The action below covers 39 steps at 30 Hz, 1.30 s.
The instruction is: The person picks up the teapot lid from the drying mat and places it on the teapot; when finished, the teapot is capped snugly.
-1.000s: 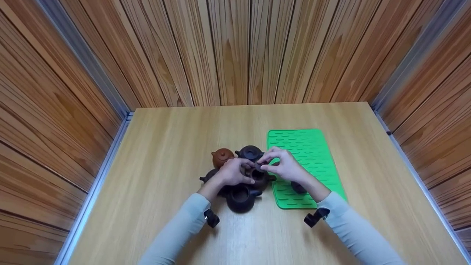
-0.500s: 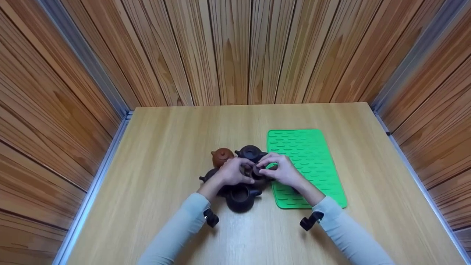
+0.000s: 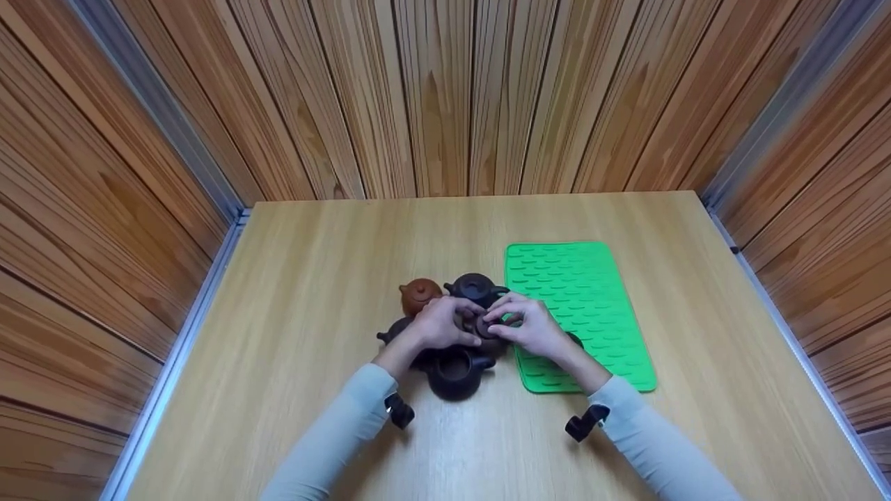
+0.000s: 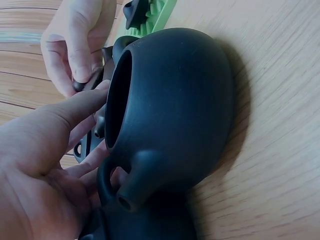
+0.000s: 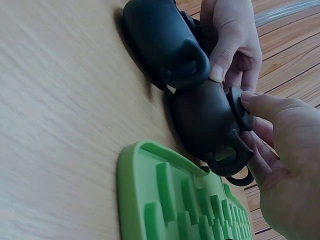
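Pinching the lid (image 5: 240,110) over the brown teapot (image 5: 202,119), the right hand (image 3: 529,325) sits opposite the left hand (image 3: 440,325) gripping that pot.

Pale blue-grey sleeves (image 3: 335,433); black wrist cameras (image 3: 399,411).

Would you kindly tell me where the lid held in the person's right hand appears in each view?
Head: the lid is right of centre, below the middle, at the fingertips of the right hand.
Left wrist: upper left, partly hidden by fingers.
Right wrist: right of centre, near the thumb tip.
Shared landmark: the green mat, right of centre in head, along the top in left wrist, at the bottom in right wrist.
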Motion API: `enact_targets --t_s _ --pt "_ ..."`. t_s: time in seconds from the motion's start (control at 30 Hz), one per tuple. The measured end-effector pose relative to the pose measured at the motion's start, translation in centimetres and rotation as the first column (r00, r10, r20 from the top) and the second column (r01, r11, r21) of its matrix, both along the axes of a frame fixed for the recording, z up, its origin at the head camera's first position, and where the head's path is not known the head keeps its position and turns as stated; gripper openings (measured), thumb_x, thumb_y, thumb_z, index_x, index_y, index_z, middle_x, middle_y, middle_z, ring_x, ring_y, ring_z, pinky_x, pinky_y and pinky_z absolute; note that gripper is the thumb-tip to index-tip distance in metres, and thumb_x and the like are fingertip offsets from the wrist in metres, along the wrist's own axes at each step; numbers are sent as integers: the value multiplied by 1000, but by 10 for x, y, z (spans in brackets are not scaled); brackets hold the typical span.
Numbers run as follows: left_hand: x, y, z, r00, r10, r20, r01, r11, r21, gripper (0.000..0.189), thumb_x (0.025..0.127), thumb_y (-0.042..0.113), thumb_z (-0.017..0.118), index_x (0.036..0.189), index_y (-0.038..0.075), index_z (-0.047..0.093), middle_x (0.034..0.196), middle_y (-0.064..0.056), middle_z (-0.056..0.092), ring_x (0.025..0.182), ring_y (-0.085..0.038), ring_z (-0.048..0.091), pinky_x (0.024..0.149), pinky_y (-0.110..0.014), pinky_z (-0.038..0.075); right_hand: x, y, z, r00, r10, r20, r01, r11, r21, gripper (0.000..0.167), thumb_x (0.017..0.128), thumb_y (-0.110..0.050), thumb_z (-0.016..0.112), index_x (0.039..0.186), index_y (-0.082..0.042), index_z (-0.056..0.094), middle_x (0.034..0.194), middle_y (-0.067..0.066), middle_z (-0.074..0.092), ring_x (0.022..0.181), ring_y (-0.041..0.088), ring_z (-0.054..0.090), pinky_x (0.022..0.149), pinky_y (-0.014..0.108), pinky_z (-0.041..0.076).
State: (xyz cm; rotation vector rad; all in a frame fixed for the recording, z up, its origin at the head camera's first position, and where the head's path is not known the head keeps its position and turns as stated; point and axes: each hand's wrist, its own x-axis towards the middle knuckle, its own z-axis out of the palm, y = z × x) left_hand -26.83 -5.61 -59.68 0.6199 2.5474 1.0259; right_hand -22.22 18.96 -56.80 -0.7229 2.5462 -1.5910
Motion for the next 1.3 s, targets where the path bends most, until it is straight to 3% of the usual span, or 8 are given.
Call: enact_targets --t_s 0.23,0.6,0.97,1.07,1.23,1.3 --pt "-4 -1 -7 1000 -22 -14 23 999 35 57 83 37 102 136 34 82 128 7 86 121 -18 73 109 -43 58 0 1 -6 1000 -1 -30 1 1000 3 16 96 -10 89 112 -7 89 119 19 80 112 7 70 90 32 62" --pt "-6 -1 -11 1000 -12 -1 12 999 30 56 82 36 103 134 33 82 125 6 86 124 -18 75 114 -44 56 6 4 -10 1000 5 -8 -5 1000 2 19 99 -12 87 118 -9 87 123 17 73 113 1 61 86 25 55" --pt "11 1 17 999 0 40 0 1000 20 53 88 27 100 137 26 81 128 1 85 121 -17 74 113 -43 55 5 4 -11 1000 21 10 -21 1000 -6 19 101 -9 84 120 -6 86 125 20 72 115 10 62 87 29 56" --pt "11 -1 14 1000 -9 18 9 1000 24 52 88 28 99 137 24 81 126 1 85 117 -16 76 109 -41 57 5 4 -11 999 22 29 -22 1000 -3 20 101 -11 84 121 -7 86 125 19 72 115 8 61 87 27 55" --pt "4 -5 -2 999 -7 -47 8 1000 23 52 88 32 99 137 26 81 124 7 87 116 -11 77 106 -34 58 4 4 -8 998 24 56 -24 1000 5 22 101 -13 86 123 -10 86 127 17 72 115 3 60 88 24 53" --pt "8 -6 8 998 3 -69 -2 1000 22 52 89 32 97 138 24 81 128 5 86 122 -16 76 109 -37 57 3 5 -7 998 24 52 -25 1000 5 23 100 -13 86 123 -10 86 126 16 72 115 4 60 89 25 53"
